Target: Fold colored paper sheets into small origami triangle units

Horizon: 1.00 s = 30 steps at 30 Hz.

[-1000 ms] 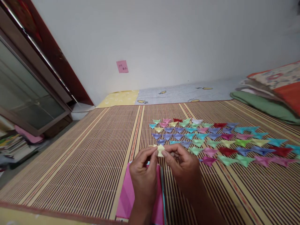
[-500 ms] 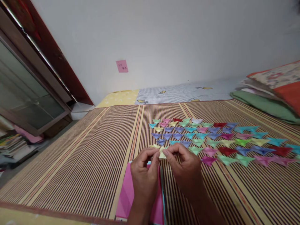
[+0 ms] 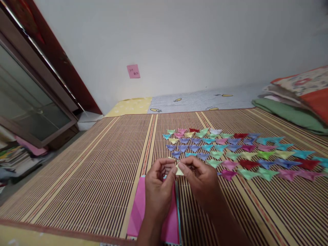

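Note:
Between my two hands is a small folded piece of pale yellow paper (image 3: 179, 170), pinched at both sides above the striped mat. My left hand (image 3: 159, 182) grips its left edge with thumb and fingers. On the other side, my right hand (image 3: 201, 177) presses thumb and forefinger on its upper right part. Under my left wrist lies a stack of paper sheets with a pink one (image 3: 137, 213) on top, partly covered by the forearm. Just beyond my hands, several rows of small folded paper boats (image 3: 216, 155) in many colours spread to the right.
A striped bamboo mat (image 3: 89, 171) covers the bed. Folded bedding and a pillow (image 3: 302, 92) are piled at the far right. A pink note (image 3: 133, 71) sticks to the white wall (image 3: 194, 44). At left stand a glass-fronted cabinet (image 3: 38, 112) and a stack of books (image 3: 16, 162).
The yellow paper has turned a little in my fingers and now looks more triangular. My left fingers have loosened and curled differently behind it; both hands stay in nearly the same place.

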Tool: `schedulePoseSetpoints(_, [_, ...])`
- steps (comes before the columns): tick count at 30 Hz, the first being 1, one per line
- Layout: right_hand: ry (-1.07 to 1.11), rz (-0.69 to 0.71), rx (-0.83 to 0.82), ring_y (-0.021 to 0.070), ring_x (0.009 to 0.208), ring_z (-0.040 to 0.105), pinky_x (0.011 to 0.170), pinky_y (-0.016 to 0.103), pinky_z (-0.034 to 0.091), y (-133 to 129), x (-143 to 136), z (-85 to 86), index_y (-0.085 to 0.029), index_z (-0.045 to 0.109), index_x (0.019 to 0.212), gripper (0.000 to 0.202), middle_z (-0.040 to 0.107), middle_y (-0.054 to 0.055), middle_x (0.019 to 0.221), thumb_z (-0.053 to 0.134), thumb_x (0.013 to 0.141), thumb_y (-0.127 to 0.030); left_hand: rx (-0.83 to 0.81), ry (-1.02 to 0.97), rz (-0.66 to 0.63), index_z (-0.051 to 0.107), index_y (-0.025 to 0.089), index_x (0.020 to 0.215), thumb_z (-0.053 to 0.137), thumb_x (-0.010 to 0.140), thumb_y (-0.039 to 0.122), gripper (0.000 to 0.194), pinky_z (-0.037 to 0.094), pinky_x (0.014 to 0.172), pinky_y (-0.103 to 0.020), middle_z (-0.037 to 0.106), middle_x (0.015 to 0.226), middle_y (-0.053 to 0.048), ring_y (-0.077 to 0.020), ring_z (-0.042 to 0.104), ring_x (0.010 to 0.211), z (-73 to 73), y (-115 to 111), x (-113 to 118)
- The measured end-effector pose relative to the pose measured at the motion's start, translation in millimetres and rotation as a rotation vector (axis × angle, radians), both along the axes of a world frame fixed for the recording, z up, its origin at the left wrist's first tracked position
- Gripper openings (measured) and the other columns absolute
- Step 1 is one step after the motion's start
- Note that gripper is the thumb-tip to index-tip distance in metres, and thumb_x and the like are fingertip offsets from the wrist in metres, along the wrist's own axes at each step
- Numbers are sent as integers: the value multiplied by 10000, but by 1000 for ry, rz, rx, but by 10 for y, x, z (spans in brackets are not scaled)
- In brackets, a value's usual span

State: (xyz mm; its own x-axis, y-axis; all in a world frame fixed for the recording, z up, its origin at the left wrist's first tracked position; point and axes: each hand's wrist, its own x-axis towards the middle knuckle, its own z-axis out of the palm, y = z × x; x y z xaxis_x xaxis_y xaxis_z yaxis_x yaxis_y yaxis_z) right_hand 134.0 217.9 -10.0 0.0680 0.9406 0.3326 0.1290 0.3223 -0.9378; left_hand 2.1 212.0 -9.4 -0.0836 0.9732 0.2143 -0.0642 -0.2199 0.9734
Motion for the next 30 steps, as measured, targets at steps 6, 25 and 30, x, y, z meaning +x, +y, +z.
schedulePoseSetpoints(6, [-13,-66,17,141,597,590,589,251,457,-30,-44,11,-206,649,764,168,629,-30,639,625,908,-291,-106,55,-167,676,146,799,683,917,368,252,458,587,-225,653,677,-12,-122,582,614,30,23,-19])
schedulePoseSetpoints(25, [15,276,-184,123,603,477,579,261,363,21,180,-5,-190,652,748,199,543,-41,632,637,899,-319,-94,-40,-124,656,158,737,687,910,364,271,427,567,-216,634,615,8,-107,549,560,41,59,-154])
schedulePoseSetpoints(30, [-61,169,-123,116,553,392,525,263,295,-1,111,5,-198,573,686,261,449,-61,585,581,915,-325,-67,-25,-103,645,163,727,676,915,357,272,431,583,-225,620,597,11,-115,544,568,78,41,-131])
